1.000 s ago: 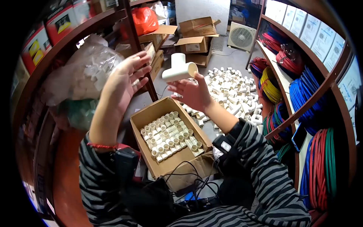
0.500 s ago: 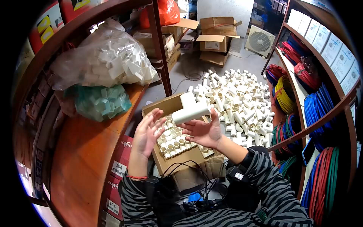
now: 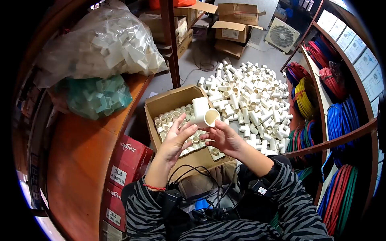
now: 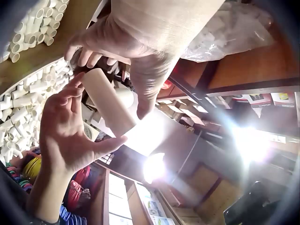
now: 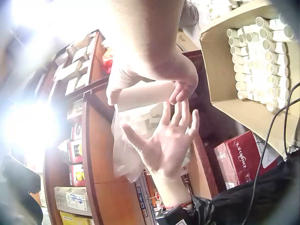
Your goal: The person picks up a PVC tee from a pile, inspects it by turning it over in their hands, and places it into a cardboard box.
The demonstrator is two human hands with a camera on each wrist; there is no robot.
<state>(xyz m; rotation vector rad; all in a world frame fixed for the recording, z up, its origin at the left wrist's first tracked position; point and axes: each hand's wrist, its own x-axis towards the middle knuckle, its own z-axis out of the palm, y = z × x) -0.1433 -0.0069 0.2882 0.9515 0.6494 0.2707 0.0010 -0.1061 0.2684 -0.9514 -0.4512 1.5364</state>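
Note:
A white plastic pipe tee (image 3: 200,110) is held up over the cardboard box in the head view, one round opening facing me. My right hand (image 3: 228,140) grips it, thumb at one end and fingertips at the other; the right wrist view shows this span across the tee (image 5: 145,96). Close beside it is my left hand (image 3: 172,145), palm turned inward and fingers extended; in the right wrist view this left hand (image 5: 166,145) is spread just below the tee. Under both hands, the cardboard box (image 3: 171,99) contains rows of similar tees (image 3: 163,119), partly hidden by the hands.
A heap of loose white fittings (image 3: 257,108) covers the floor beyond the box. Shelves with coiled cable (image 3: 341,116) stand at right. At left are an orange-brown shelf board (image 3: 80,160), bagged fittings (image 3: 120,52) and red cartons (image 3: 128,156). Black cables (image 3: 215,184) lie near my lap.
Both hands have come down with the tee from high above the box, and the left hand has moved close to it. The tee has turned so one opening faces me. The head view has shifted.

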